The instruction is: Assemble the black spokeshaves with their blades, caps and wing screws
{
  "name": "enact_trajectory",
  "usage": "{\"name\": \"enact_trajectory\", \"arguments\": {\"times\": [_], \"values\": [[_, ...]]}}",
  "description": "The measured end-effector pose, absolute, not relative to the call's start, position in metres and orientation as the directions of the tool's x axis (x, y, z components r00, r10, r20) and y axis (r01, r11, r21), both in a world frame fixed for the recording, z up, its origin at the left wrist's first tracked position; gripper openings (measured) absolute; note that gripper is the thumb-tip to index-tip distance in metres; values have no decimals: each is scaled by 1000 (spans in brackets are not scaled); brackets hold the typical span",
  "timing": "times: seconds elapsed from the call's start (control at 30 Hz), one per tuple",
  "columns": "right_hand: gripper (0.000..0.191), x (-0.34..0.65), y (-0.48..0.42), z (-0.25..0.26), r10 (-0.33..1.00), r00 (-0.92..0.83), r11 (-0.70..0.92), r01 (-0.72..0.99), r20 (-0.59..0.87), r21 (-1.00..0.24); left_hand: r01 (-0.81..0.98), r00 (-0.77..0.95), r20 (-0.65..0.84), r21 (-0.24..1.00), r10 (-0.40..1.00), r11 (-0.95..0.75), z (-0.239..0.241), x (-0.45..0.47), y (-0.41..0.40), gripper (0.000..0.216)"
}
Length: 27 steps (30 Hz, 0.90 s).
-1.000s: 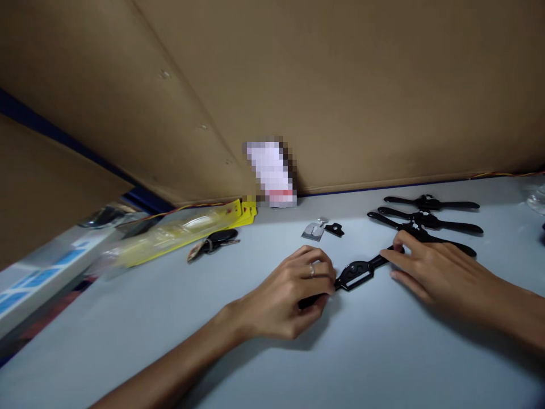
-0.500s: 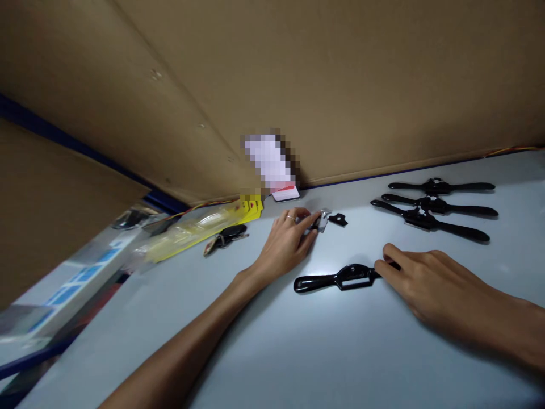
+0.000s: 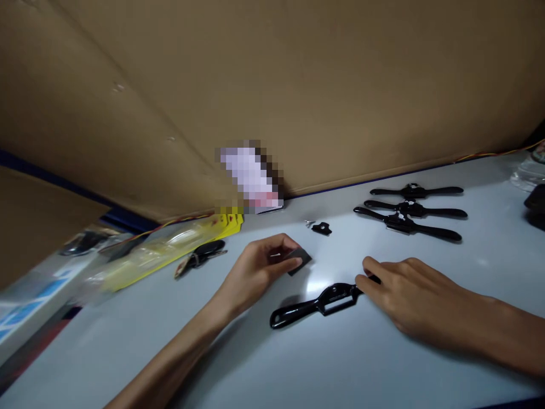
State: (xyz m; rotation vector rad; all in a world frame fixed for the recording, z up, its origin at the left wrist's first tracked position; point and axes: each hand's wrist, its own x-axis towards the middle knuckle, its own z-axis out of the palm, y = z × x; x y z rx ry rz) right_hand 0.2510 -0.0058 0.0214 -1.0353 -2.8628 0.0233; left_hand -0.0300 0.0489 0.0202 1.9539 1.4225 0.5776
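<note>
Pinches a dark flat blade (image 3: pixel 298 260) in the left grip (image 3: pixel 259 268), just above the counter (image 3: pixel 340 363); rests the right grip (image 3: pixel 404 298), fingers flat, on one handle of the spokeshave body (image 3: pixel 317 301) beside it. Seemingly blade fitting; calls for squaring blade to body.

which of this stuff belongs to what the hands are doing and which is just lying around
In use: flat dark plate in the left hand; black tool body under the right hand; probably the small black clip.
Lying about: three black tools, key bunch, yellow packets.
</note>
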Motion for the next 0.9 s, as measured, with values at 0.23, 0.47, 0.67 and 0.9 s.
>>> {"name": "enact_trajectory", "arguments": {"times": [0.23,0.47,0.67,0.9], "values": [[35,250,-3,27,609,-792,793,609,29,-22,396,328,-128,918,936,-13,24,2,12,20],[31,255,-5,27,544,-833,826,553,100,114,482,366,-6,856,931,-184,17,7,1,17],[23,254,-8,26,451,-881,819,472,143,326,508,429,34,817,903,-272,17,5,6,20],[19,257,-6,28,439,-881,840,471,174,268,490,407,-51,855,912,-171,16,5,4,17]]}}
